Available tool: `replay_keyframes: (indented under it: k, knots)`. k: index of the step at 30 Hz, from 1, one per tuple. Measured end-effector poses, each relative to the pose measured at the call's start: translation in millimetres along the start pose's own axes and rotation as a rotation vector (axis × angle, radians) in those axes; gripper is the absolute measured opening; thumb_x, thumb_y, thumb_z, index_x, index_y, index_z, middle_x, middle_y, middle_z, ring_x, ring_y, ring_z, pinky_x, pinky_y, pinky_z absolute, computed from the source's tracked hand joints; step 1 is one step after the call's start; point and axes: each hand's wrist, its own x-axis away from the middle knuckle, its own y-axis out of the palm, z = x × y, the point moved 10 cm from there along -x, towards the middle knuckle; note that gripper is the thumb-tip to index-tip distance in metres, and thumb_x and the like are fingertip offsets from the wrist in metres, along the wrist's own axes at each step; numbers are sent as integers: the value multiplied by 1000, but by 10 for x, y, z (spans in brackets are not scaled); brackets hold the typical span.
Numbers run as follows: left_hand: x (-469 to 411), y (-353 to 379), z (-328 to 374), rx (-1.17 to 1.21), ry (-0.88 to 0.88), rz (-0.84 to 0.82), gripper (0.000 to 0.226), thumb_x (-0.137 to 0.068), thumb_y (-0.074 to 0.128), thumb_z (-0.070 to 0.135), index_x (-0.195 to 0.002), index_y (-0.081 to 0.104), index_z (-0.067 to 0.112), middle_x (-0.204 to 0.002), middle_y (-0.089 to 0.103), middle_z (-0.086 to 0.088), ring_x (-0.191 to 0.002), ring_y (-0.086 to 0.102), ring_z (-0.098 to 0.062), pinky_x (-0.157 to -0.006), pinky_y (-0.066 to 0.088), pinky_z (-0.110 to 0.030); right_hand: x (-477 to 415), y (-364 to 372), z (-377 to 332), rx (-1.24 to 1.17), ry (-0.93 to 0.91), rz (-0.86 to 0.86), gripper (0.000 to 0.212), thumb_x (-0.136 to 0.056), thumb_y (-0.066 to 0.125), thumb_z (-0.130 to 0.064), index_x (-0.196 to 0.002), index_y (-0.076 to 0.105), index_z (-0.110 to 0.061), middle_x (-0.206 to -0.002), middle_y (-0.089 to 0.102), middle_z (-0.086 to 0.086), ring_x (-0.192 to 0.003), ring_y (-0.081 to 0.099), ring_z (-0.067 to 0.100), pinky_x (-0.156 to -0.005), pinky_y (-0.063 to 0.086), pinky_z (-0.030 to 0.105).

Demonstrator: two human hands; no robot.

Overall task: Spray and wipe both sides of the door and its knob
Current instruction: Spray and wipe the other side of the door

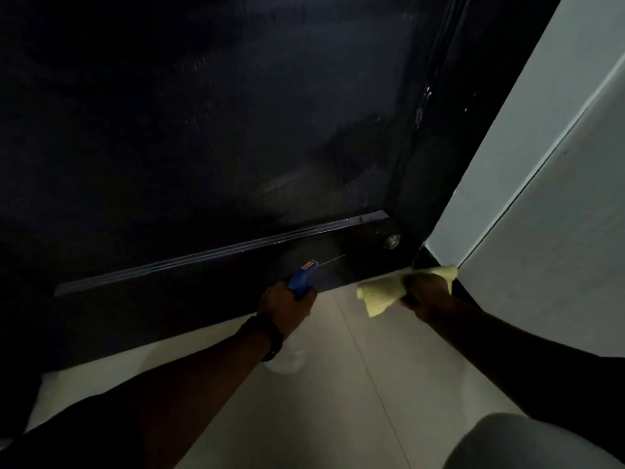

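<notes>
Head: spray bottle [300, 283], cloth [378, 294] at door [203, 130]

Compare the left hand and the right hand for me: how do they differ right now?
The left hand grips a blue-headed spray bottle aimed at the dark door; the right hand grips a crumpled yellow cloth. The left hand is before the door's bottom rail; the right hand is at its lower corner, beside the pale wall. Both are low, near the floor.
</notes>
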Motion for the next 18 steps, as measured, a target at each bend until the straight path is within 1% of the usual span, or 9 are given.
replay_keyframes:
  k: [2,4,5,7,9,10,13,15,18]
  knots:
    - [-30,11,64,6,22,-10,20,-94,69,25,-81,66,10,-61,65,1,-56,61,-16,-72,58,-35,13,92,-140,80,-44,-56,31,-92,50,6,-123,53,2,-123,59,25,-93,60,38,-59,49,39]
    - [-55,18,82,-22,21,-13,22,-93,68,29,-82,67,9,-62,67,0,-58,64,-17,-72,59,-36,45,215,-302,95,-61,-115,27,-97,46,0,-124,49,-4,-106,60,17,-82,56,30,-61,47,38]
    - [-65,12,86,-40,18,-5,26,-93,68,32,-82,68,8,-64,70,-2,-61,66,-20,-71,60,-37,46,286,-376,107,-54,-130,27,-100,44,-4,-126,48,-9,-104,57,13,-87,55,31,-66,49,41]
    - [-101,14,71,-59,16,7,31,-91,69,37,-82,70,7,-70,73,-10,-67,70,-27,-71,61,-42,49,450,-531,163,-42,-153,32,-101,46,-10,-133,44,-10,-118,52,15,-110,53,39,-84,50,50]
    - [-126,28,72,-48,19,6,33,-89,67,39,-79,70,8,-71,73,-13,-68,71,-30,-71,61,-45,11,592,-642,230,-45,-151,40,-98,52,-14,-137,43,-9,-131,49,19,-123,46,44,-96,46,59]
    - [-133,32,77,-40,15,4,33,-88,67,39,-79,70,8,-70,72,-14,-67,71,-31,-71,61,-47,-35,658,-697,298,-80,-140,42,-97,54,-16,-137,44,-8,-134,48,20,-124,46,45,-98,45,60]
    - [-156,41,135,-45,17,-6,30,-89,68,34,-74,69,8,-70,72,-15,-69,70,-33,-68,60,-44,-177,787,-750,607,-202,-25,46,-88,62,-25,-131,54,-10,-132,51,20,-122,47,41,-102,44,50]
    - [-165,72,155,-68,2,-39,28,-90,68,30,-70,68,10,-70,71,-13,-71,70,-33,-67,57,-38,-166,778,-645,652,-206,66,42,-82,64,-29,-121,59,-13,-125,54,17,-116,50,39,-102,45,48]
    - [-210,94,132,-96,-26,-71,31,-91,65,30,-66,66,12,-63,68,-7,-60,65,-25,-59,52,-30,-41,800,-456,575,-256,115,30,-87,62,-16,-115,61,-6,-121,62,18,-113,57,38,-100,48,41]
